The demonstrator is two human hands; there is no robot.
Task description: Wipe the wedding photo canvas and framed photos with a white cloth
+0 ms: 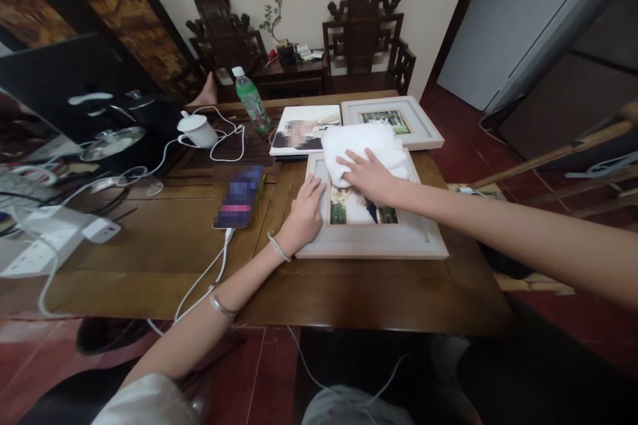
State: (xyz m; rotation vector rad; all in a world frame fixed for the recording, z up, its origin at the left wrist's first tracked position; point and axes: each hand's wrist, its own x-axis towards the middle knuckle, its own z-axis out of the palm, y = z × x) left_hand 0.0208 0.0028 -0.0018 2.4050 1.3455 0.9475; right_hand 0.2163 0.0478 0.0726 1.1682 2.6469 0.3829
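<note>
My right hand (371, 177), fingers spread, presses the white cloth (363, 139) over the near frame's (371, 246) far half; my left hand (304, 212) lies flat along its left edge. Wiping seems unfinished; the rear frame (425, 125) I can't judge.

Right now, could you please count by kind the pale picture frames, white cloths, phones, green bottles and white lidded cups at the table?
Pale picture frames: 2
White cloth: 1
Phone: 1
Green bottle: 1
White lidded cup: 1
Total: 6

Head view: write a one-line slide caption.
Left hand rests on a photo frame, right hand on the white cloth partly covering it.
</note>
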